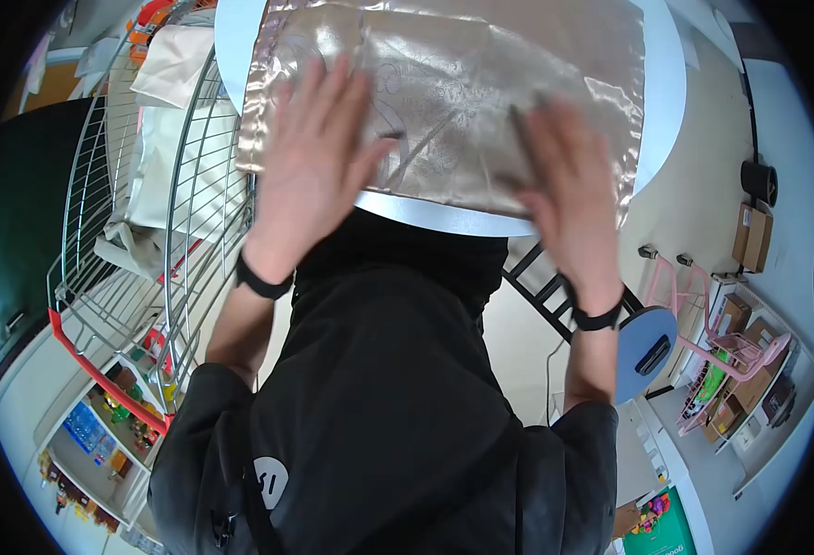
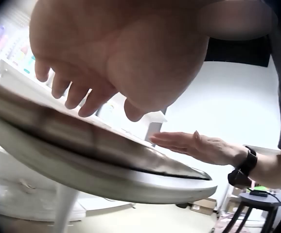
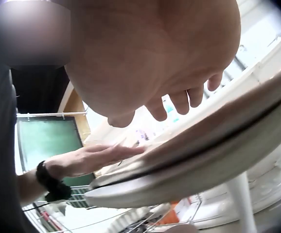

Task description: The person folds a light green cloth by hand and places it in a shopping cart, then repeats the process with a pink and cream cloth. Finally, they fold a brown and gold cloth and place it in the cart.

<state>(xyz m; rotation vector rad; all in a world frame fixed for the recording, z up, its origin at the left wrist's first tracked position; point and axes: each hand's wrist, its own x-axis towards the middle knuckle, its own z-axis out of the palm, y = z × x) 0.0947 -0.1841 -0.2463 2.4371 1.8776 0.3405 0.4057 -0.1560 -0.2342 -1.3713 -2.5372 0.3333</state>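
Observation:
A shiny rose-beige satin cloth (image 1: pixel 462 102) lies over a round white table (image 1: pixel 444 216), its near edge close to the rim. Over its left part is the left hand (image 1: pixel 310 166), palm down with fingers spread. The right hand (image 1: pixel 573 194) is above the right part, fingers extended and blurred. In the left wrist view the left hand (image 2: pixel 116 53) hovers above the cloth (image 2: pixel 96 141) with a gap beneath. The right wrist view likewise shows the right hand (image 3: pixel 155 58) raised over the cloth (image 3: pixel 194 141). Neither hand holds anything.
A wire cart (image 1: pixel 180 185) with a red handle, holding pale fabric (image 1: pixel 171 157), stands at the left. On the right are a round stool (image 1: pixel 646 353), a pink cart (image 1: pixel 749 356) and cardboard boxes (image 1: pixel 752 237). The person's dark-clothed body is against the near side.

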